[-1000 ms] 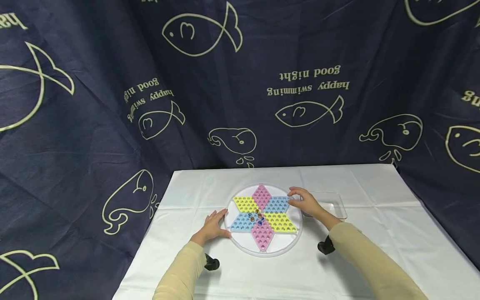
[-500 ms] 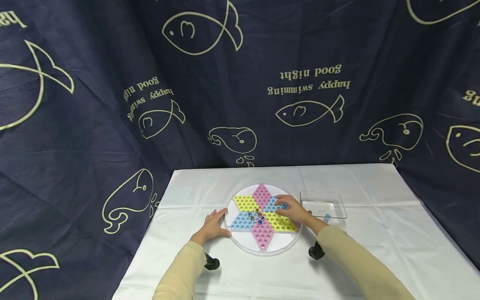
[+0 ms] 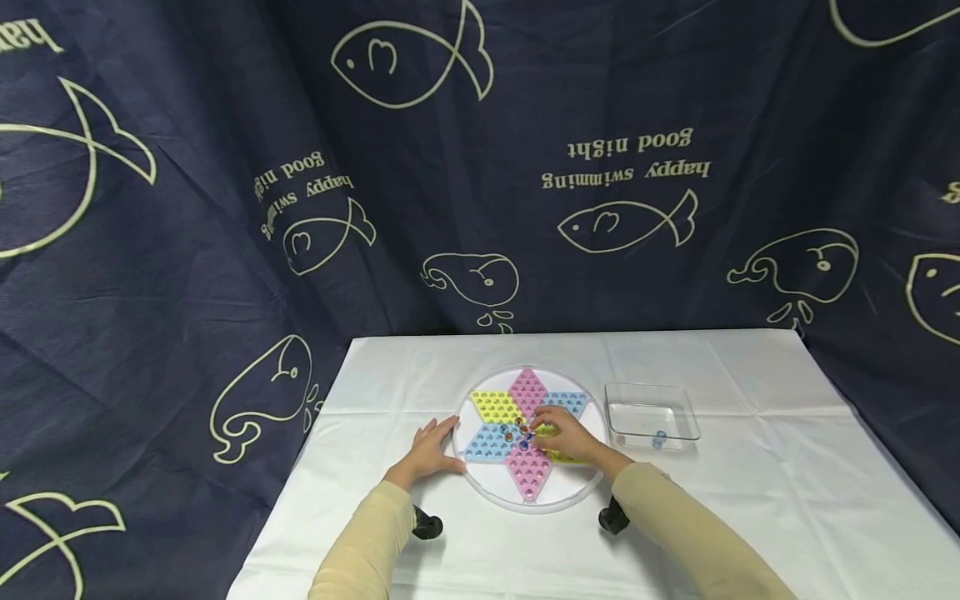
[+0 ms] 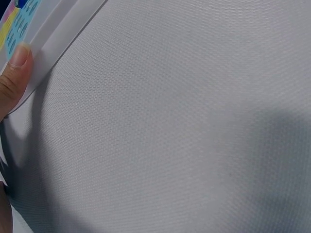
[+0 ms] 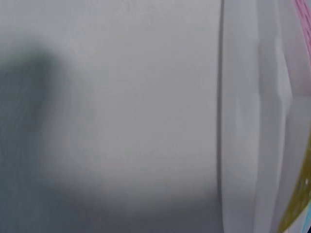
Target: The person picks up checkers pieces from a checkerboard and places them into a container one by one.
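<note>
A round white Chinese checkers board [image 3: 480, 483] with a pink, yellow and blue star lies on the table. Several glass marbles [image 3: 524, 445] sit around its centre. My left hand [image 3: 425, 457] rests at the board's left rim, fingers spread; in the left wrist view its thumb [image 4: 18, 73] lies on the rim. Over the right part of the star, my right hand [image 3: 562, 435] has its fingers curled in a pinch beside the centre marbles. The marble it pinches is mostly hidden by the fingertips. The right wrist view shows only the cloth and the board's rim.
A clear plastic box [image 3: 651, 410] stands right of the board, with a few marbles [image 3: 659, 438] at its front side. White cloth [image 3: 750, 483] covers the table. A dark blue curtain [image 3: 480, 183] with fish drawings hangs behind and to the left.
My right hand has moved left from beside the clear box, across the board, to the star's centre. My left hand has stayed at the rim. The view has shifted slightly.
</note>
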The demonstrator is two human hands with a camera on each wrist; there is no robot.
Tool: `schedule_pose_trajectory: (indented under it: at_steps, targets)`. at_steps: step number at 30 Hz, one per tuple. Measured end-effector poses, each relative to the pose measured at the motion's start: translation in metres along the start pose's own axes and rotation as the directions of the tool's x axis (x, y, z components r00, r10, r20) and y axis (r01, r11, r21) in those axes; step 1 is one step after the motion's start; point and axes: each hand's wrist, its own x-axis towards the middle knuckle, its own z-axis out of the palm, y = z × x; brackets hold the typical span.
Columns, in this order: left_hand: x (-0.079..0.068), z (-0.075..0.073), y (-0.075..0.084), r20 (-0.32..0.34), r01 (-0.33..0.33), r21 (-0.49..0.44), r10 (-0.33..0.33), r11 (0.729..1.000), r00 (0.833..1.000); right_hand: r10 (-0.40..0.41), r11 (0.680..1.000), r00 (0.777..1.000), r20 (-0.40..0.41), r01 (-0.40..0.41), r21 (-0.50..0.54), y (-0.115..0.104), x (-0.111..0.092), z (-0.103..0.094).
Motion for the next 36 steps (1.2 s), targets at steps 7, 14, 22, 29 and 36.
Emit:
schedule_pose_trajectory:
  at_steps: [7,14,22,29,36]
  targets:
    - [0.002,0.001,0.0,-0.001,0.005,-0.007,-0.005,1.0,1.0,-0.026,0.996,0.999,-0.037,0.023,-0.083,0.002,0.002,0.01]
    - [0.002,0.001,0.0,-0.001,0.008,-0.01,-0.008,1.0,1.0,-0.02,0.991,0.999,-0.039,0.015,-0.134,-0.001,0.003,0.011]
    - [0.003,0.001,-0.001,-0.006,0.003,-0.004,-0.003,1.0,1.0,-0.014,0.989,0.999,-0.034,0.009,-0.148,-0.001,0.005,0.012]
    - [0.003,0.002,-0.002,-0.003,0.005,-0.007,-0.005,1.0,1.0,-0.035,0.983,0.999,-0.02,0.03,-0.183,0.004,0.005,0.013]
    - [0.002,0.001,-0.001,-0.003,0.008,0.004,-0.008,1.0,1.0,-0.055,0.983,0.998,-0.024,0.05,-0.179,0.004,0.003,0.013]
